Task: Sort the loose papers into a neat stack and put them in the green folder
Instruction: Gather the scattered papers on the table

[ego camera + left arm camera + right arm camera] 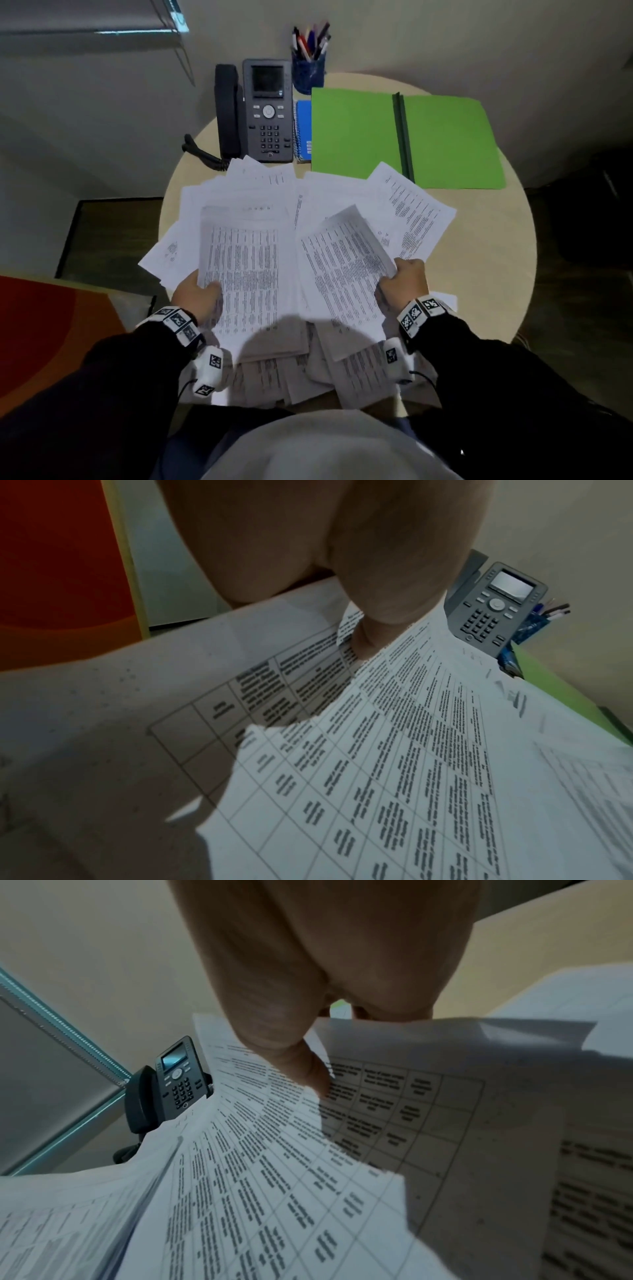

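Loose printed papers [239,192] lie fanned over the near half of the round table. My left hand [198,291] grips the left edge of a sheet printed with a table [250,274], thumb on top; the left wrist view shows the thumb [373,631] pressed onto that sheet [394,777]. My right hand [404,284] pinches the right edge of a second printed sheet [342,270], raised and tilted; the right wrist view shows its thumb [308,1069] on that paper [274,1177]. The green folder [356,130] lies open and flat at the back right, empty.
A grey desk phone [260,109] stands at the back left of the table [486,260]. A blue pen cup [308,72] and a blue spiral notebook [303,130] sit beside the folder. More sheets [308,373] overhang the near edge by my lap.
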